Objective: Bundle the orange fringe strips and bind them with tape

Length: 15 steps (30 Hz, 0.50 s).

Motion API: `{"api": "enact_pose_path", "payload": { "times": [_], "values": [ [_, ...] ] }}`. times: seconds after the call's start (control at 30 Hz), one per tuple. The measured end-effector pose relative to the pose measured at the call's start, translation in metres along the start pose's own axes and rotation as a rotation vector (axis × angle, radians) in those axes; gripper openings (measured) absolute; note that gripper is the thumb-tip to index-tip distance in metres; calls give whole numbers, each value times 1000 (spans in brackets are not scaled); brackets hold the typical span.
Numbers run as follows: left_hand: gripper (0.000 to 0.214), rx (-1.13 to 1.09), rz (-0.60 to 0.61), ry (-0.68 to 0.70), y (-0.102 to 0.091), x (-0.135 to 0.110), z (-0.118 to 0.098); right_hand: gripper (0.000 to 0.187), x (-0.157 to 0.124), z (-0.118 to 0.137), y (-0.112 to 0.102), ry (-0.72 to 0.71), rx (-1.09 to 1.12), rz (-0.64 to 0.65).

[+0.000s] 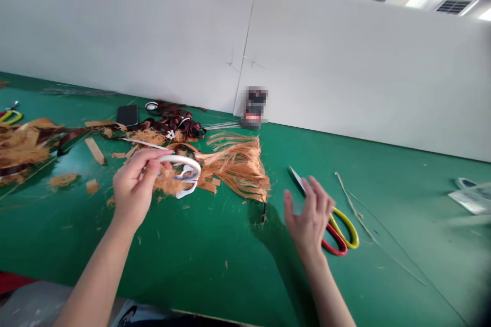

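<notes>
Head: L hand (133,186) w/ 1 wht ring (186,160).

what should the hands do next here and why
Probably bring the right hand to the fibre bundle to steady it: that hand looks open and empty by the red-and-yellow-handled scissors, the left hand already holds the white ring, and neither hand is on the bundle.

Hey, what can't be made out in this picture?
Head view:
Red-and-yellow scissors: pivot hidden behind the right hand.
Yellow-handled tool: partly cut off by the left edge.
Dark object at the back: identity masked by pixelation.
Whitish item, far right: too blurred to identify.
</notes>
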<state>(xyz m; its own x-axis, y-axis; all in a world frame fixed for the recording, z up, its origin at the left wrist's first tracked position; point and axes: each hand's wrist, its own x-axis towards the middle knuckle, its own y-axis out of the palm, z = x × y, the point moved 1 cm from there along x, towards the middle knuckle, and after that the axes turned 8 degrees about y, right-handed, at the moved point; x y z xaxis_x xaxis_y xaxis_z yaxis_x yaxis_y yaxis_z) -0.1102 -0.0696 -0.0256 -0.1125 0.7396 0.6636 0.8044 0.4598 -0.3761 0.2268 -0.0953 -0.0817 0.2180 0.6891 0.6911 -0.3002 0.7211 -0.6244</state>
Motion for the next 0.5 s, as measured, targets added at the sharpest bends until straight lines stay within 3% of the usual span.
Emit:
{"api": "enact_pose_path", "payload": {
  "times": [0.17,0.23,0.27,0.33,0.4,0.5],
  "values": [
    [21,-257,237,-25,3,-25,-35,74,-24,84,-24,127,667,772],
    [21,-291,370,-55,10,-34,-45,43,-32,105,-29,175,781,979],
    [19,-311,419,-90,15,-39,-47,28,-35,111,-30,204,799,1037],
    [24,-360,457,-194,23,-47,-49,25,-39,114,-30,284,826,1068],
    [42,-385,486,-315,29,-54,-46,27,-41,110,-27,379,867,1012],
    [44,-370,645,-400,35,-60,-40,26,-43,103,-24,489,914,883]
  ]
}}
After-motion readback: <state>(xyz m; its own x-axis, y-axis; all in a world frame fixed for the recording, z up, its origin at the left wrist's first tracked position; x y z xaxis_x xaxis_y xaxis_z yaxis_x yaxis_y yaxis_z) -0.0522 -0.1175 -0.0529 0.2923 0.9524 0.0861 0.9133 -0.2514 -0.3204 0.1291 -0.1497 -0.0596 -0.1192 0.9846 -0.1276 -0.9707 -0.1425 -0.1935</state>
